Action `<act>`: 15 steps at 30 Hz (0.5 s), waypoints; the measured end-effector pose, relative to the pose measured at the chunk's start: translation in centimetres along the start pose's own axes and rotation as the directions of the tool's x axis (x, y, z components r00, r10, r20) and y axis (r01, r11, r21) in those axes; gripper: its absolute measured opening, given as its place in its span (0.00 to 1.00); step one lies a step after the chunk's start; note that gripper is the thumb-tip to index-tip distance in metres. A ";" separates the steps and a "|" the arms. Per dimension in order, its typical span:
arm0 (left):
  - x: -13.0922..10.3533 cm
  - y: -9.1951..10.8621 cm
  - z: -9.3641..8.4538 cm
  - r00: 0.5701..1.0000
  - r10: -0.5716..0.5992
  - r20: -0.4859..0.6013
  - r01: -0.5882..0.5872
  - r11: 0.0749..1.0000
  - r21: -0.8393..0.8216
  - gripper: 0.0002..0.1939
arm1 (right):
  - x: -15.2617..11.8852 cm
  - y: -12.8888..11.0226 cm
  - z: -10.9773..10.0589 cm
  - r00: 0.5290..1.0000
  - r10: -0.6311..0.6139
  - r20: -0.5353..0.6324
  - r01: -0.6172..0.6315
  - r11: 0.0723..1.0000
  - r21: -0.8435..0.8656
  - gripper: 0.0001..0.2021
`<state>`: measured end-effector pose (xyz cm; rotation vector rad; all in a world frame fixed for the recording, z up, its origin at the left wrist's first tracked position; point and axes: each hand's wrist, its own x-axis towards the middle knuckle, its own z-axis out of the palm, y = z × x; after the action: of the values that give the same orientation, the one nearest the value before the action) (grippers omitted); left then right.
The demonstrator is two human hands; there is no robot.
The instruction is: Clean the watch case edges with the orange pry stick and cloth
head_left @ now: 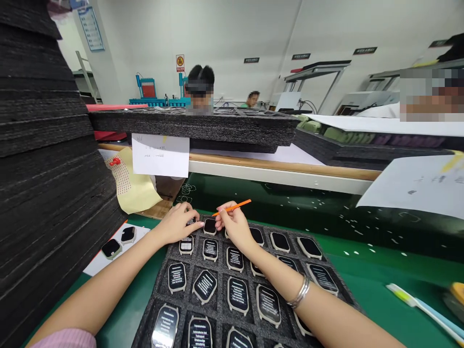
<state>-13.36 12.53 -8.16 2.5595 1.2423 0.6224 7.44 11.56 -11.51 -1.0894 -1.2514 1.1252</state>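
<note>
Foam tray (pixel 222 299) of watches lies beneath both hands in the head view, where the step seems to be work on a far-row watch (pixel 210 226). The right hand (pixel 235 229) pinches an orange stick (pixel 237 206), its tip near that watch; the left hand (pixel 177 224), apart, curls over a neighbouring watch (pixel 191 222), its grip impossible to tell, and the next move likely calls for light, steady tip control

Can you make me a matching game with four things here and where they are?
1. Thin orange stick
2. Shiny silver bracelet
3. Rectangular smartwatches with lit screens
4. White toothbrush with yellow-green bristles

A. Around the right forearm
B. Lying on the green tabletop
C. Between the fingers of the right hand
D. In the black foam tray

Right pairs: 1-C, 2-A, 3-D, 4-B
</note>
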 end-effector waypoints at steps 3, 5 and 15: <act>-0.5 -0.8 -1.1 0.996 0.057 0.064 -0.057 0.998 -0.003 0.13 | 0.7 -0.7 0.7 1.000 0.018 0.016 -0.018 1.000 -0.015 0.11; -0.9 -1.2 -1.7 0.992 0.091 0.086 -0.089 0.996 -0.026 0.12 | 1.2 -1.0 1.5 0.998 0.040 0.056 -0.038 0.999 -0.025 0.10; -2.2 -2.8 -1.0 0.994 0.109 -0.006 -0.108 0.984 -0.139 0.10 | 1.9 0.3 4.8 0.994 0.062 0.086 -0.059 0.998 -0.029 0.10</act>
<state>-16.96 12.54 -8.97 2.5234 1.0254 0.7023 2.67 13.42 -11.44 -1.1148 -1.3123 1.2161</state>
